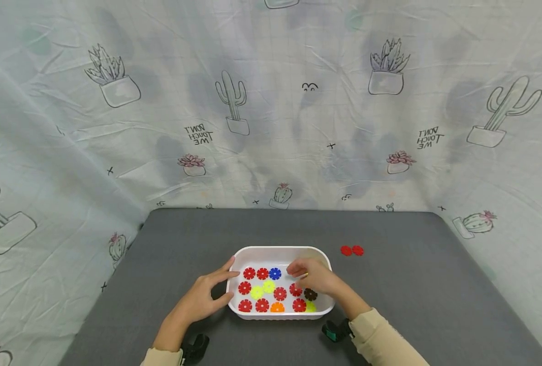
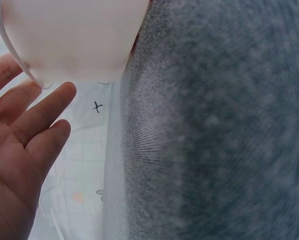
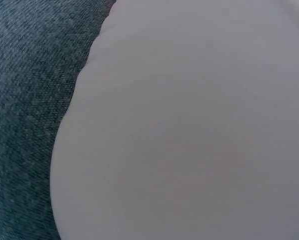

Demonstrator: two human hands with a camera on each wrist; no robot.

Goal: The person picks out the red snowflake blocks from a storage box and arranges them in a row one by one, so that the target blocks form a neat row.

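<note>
Your beige sleeves (image 1: 386, 336) enter at the bottom of the head view, lower left and lower right, each beside a black wrist device (image 1: 336, 331). Your left hand (image 1: 199, 296) comes up from the lower left, fingers spread toward the left end of the white tray (image 1: 280, 316) at bottom centre. Your right hand (image 1: 316, 277) reaches in from the lower right, crossing the tray's right rim with its fingers pointing left.

Around the tray you have grey tabletop (image 1: 197, 229) to the left, to the right and behind, up to the far edge, where the printed cloth (image 1: 280, 112) rises. Two red discs (image 1: 358, 250) lie on it right of centre, beyond the tray's upper-right corner. In the right wrist view, the tray's pale wall fills most of the frame.

Your left fingers are extended and relaxed, touching the rim. Your right fingers bend over the tray's floor; a yellow sliver shows between them and the thumb, but you cannot tell whether it is pinched. Coloured discs (image 1: 280, 294) lie flat inside the tray: mostly red, with yellow, one blue (image 1: 275, 273), one orange (image 1: 277, 307) and one dark brown (image 1: 310, 294).
</note>
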